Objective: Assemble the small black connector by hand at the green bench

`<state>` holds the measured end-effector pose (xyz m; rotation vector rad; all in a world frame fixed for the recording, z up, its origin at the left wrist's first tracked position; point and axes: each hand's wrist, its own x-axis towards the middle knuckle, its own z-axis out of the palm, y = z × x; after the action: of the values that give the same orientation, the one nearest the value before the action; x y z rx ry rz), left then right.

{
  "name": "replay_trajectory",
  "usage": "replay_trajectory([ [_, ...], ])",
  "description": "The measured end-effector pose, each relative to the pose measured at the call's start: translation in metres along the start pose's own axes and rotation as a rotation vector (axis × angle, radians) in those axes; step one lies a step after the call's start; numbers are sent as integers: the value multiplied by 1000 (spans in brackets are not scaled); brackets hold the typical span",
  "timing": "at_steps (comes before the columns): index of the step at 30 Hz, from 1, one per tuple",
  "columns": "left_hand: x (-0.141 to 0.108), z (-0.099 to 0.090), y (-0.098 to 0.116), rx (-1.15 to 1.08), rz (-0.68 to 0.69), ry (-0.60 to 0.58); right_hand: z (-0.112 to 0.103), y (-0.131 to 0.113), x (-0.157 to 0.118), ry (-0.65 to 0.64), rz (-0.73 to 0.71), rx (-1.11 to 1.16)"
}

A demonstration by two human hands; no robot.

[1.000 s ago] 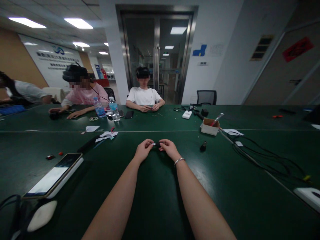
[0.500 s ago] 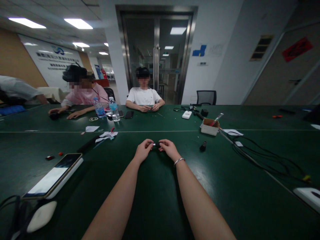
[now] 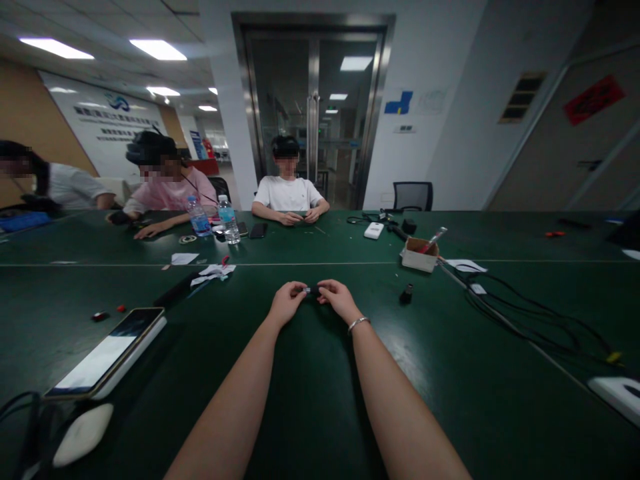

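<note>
Above the green table (image 3: 320, 413), both hands meet over a small black piece with a silver end (image 3: 314, 291). My left hand (image 3: 289, 301) pinches the silver side between thumb and fingertips. On the black side, my right hand (image 3: 339, 297), with a silver bangle on its wrist, closes thumb and fingers. The piece is too small to name, and the fingertips partly cover it. To the right of my right hand stands a small black object with a metal-looking end (image 3: 406, 293).
At left lie a phone (image 3: 107, 353) on a white box and a pale computer mouse (image 3: 84, 435). Bottles (image 3: 229, 223) and a person in white (image 3: 289, 192) are across the table. A small open box (image 3: 420, 260) and black cables (image 3: 540, 320) lie right.
My hands stay almost still; the silver part shows slightly more between them. At far left a person has leaned into view, and the pink-shirted person's hand has moved slightly right.
</note>
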<state>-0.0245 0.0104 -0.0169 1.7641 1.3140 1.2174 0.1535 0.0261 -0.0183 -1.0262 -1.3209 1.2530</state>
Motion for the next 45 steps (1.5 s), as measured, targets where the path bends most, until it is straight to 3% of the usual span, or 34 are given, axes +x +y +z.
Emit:
replay_trajectory([
  [38, -2, -1, 4, -44, -99, -45, 1, 2, 2, 4, -6, -28],
  [45, -1, -1, 2, -17, -67, -36, 1, 0, 1, 9, -4, -21],
])
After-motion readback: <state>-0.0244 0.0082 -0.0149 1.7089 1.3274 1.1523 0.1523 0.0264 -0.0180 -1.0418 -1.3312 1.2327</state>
